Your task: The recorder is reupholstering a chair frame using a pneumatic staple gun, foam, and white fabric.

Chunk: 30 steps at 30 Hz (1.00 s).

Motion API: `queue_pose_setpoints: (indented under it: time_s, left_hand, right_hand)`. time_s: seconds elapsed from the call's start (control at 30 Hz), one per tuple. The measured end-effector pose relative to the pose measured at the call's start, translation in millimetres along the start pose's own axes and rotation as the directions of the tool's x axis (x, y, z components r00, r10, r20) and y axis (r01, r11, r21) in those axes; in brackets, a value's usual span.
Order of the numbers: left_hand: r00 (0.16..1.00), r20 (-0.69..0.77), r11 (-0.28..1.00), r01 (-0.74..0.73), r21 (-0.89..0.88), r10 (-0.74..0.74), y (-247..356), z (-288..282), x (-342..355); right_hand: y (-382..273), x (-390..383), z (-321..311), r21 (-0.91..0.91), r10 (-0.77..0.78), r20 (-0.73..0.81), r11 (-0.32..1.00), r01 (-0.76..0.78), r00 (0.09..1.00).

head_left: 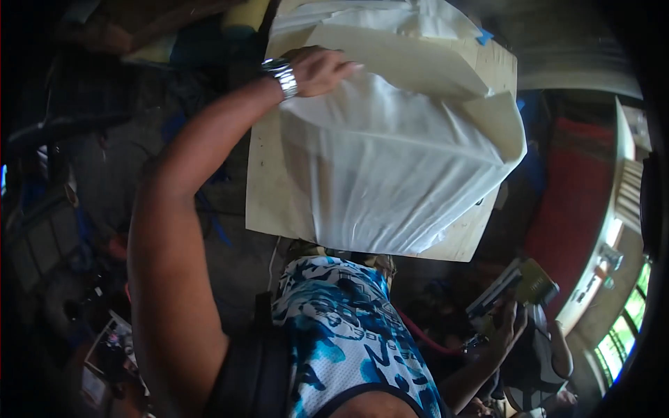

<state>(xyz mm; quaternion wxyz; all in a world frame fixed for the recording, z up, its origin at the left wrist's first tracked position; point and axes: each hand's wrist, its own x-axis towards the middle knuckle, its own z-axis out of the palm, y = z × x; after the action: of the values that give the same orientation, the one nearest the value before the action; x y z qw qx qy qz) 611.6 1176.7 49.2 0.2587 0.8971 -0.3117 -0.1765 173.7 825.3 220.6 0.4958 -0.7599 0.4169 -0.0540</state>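
A sheet of off-white upholstery material (390, 177), creased and partly folded back, lies over a light wooden board (268, 184). My left hand (322, 71), with a metal watch at the wrist, is closed on the folded edge of this sheet toward the far left. Low on the right, away from the board, my right hand (510, 326) grips what looks like an air staple gun (523, 282) with a yellowish-green body and a dark long part. A red hose (425, 336) runs toward it. Shadow hides part of my right fingers.
Another person (543, 355) is partly visible at the lower right, close to my right hand. A red covering (575, 202) lies beyond the board on the right. Dark clutter with blue strips (212, 219) fills the left. A yellow cylindrical object (244, 17) stands at the far left.
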Motion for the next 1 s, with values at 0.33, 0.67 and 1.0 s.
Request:
queue_pose_setpoints:
  time_s: [0.33, 0.67, 1.0]
  left_hand:
    - [0.995, -0.088, 0.999, -0.047, 0.020, 0.049, -67.0, -15.9, -54.1]
    - [0.994, -0.033, 0.995, -0.104, -0.007, 0.104, -69.4, 7.9, -33.7]
    - [0.984, -0.044, 0.984, -0.173, -0.032, 0.171, -58.5, 10.7, -6.8]
  right_hand:
    - [-104.2, -70.2, 167.6, 0.012, -0.377, 0.176, 0.925, 0.381, 0.909]
    - [-214.5, -65.6, 151.6, 0.086, -0.123, 0.158, 0.990, 0.110, 0.980]
    - [-231.1, -28.0, 290.6, -0.018, 0.120, 0.570, 0.991, -0.133, 0.813]
